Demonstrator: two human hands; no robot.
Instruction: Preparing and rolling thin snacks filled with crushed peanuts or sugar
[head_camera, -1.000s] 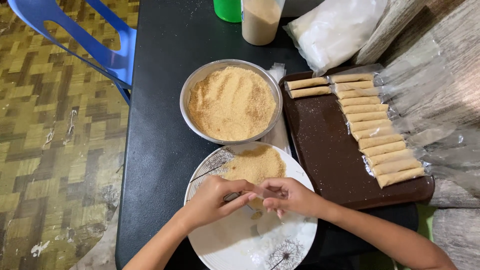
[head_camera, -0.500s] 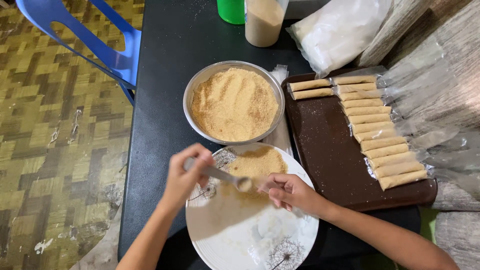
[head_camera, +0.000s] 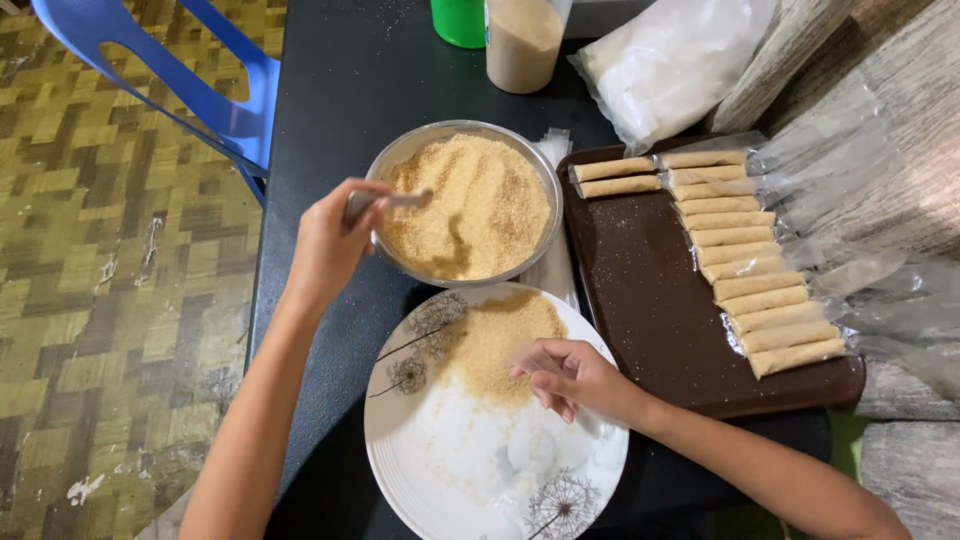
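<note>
Left hand (head_camera: 330, 240) pinching spoon (head_camera: 385, 200) over crumb bowl (head_camera: 462, 205); right hand (head_camera: 570, 378) pinching clear wrapper (head_camera: 535, 360)

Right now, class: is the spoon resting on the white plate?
No: the left hand holds the spoon over the metal bowl of crumbs.

Left hand (head_camera: 330, 240): raised, fingers curled shut in a pinch grip, forearm stretched forward from the lower left.
Right hand (head_camera: 575, 378): lowered, palm down, fingers loosely bent with tips together, forearm coming in from the lower right.

white plate (head_camera: 440, 480) (dandelion print), brown tray (head_camera: 640, 300)
</note>
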